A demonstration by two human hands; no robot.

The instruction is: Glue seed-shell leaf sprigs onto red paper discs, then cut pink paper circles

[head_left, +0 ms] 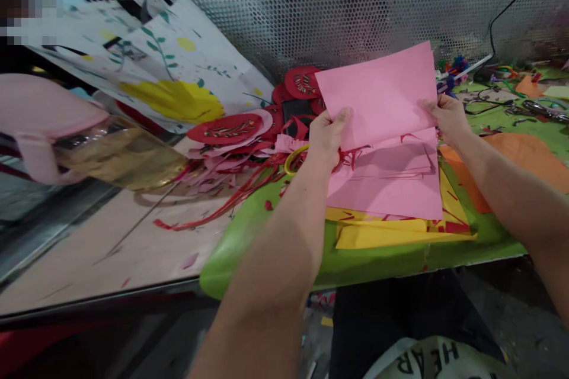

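A sheet of pink paper is held up at a tilt between my two hands. My left hand pinches its lower left part, thumb on the front face. On the right edge, my right hand grips it between thumb and fingers. Below lies a stack of more pink paper, some pieces cut smaller. Under that stack is yellow paper with red scraps on it. A yellow ring-shaped handle shows beside my left wrist; what it belongs to is hidden.
Red round paper decorations and pink strips lie left of my hands. A floral white bag and a pink bag stand further left. Orange paper lies under my right forearm on the green table cover. Perforated metal rises behind.
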